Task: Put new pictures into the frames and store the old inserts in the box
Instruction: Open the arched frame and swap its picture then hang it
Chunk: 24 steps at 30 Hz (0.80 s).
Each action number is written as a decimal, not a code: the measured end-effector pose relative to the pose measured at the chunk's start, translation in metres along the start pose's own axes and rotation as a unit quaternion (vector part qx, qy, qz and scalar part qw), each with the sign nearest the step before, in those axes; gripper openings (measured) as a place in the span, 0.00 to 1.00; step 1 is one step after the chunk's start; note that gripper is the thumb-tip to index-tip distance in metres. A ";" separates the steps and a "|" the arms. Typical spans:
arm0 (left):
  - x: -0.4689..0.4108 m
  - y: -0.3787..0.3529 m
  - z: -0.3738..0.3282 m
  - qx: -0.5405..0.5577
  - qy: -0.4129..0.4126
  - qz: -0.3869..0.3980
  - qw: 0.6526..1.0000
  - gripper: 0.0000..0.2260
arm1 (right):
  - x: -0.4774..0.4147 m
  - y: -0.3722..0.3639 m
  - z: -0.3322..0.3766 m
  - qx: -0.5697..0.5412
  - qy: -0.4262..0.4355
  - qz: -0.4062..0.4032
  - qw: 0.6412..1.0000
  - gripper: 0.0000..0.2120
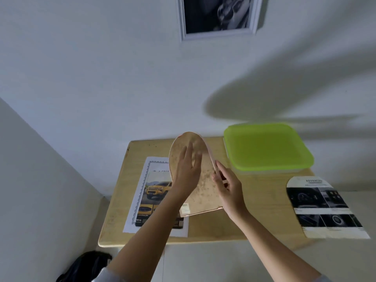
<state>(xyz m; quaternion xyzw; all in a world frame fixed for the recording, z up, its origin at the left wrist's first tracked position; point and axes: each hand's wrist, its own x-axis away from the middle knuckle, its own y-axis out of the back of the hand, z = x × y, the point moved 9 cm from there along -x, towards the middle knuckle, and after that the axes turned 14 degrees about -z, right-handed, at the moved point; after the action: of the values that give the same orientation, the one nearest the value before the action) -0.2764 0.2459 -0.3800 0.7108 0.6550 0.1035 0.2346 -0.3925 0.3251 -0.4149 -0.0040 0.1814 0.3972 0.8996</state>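
An arch-topped picture frame [205, 192] stands tilted over the wooden table [260, 222], its stained brown backing board facing me. My left hand [186, 171] lies flat on that backing with fingers straight. My right hand [225, 185] pinches the frame's right edge. Beneath the frame, at the table's left, lies a white bordered sheet [140, 192] with a yellow-car picture [156, 190] on top. An arch-cut dark car-interior picture [323, 206] lies at the table's right. The box with a lime-green lid [266, 147] sits closed at the back right.
A white-framed black-and-white picture [218, 15] hangs on the wall above the table. A black bag [85, 265] lies on the floor at the lower left. The table stands in a corner, with a wall close on its left side.
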 end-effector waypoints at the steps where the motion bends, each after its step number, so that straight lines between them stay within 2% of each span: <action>1: -0.007 0.005 -0.018 0.015 -0.003 -0.017 1.000 0.25 | -0.005 -0.001 0.013 0.013 0.045 0.008 0.999 0.20; 5: -0.022 0.015 -0.051 -0.004 0.021 -0.050 0.999 0.28 | -0.011 -0.004 0.053 0.109 0.213 0.040 0.970 0.20; 9: -0.026 0.024 -0.044 -0.034 0.025 -0.110 0.993 0.28 | -0.009 -0.004 0.068 0.153 0.292 0.046 0.943 0.21; 12: -0.021 0.036 -0.037 -0.008 0.045 -0.161 0.986 0.21 | -0.003 -0.010 0.077 0.174 0.335 0.053 0.924 0.21; 14: -0.017 0.047 -0.028 0.016 0.067 -0.192 0.979 0.15 | 0.001 -0.015 0.079 0.176 0.335 0.059 0.924 0.20; 17: -0.012 0.068 -0.001 0.058 0.119 -0.225 0.965 0.22 | 0.012 -0.033 0.073 0.134 0.314 0.097 0.935 0.18; 21: -0.019 0.112 0.036 0.117 0.167 -0.288 0.936 0.21 | 0.027 -0.068 0.072 0.029 0.261 0.206 0.943 0.20; 24: -0.033 0.150 0.061 0.133 0.191 -0.330 0.915 0.19 | 0.030 -0.102 0.072 -0.014 0.215 0.289 0.933 0.21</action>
<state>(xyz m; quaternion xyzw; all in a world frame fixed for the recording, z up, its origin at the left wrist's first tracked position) -0.1204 0.1971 -0.3570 0.4457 0.8923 0.0656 0.0294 -0.2779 0.2881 -0.3719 -0.0493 0.3584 0.6322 0.6852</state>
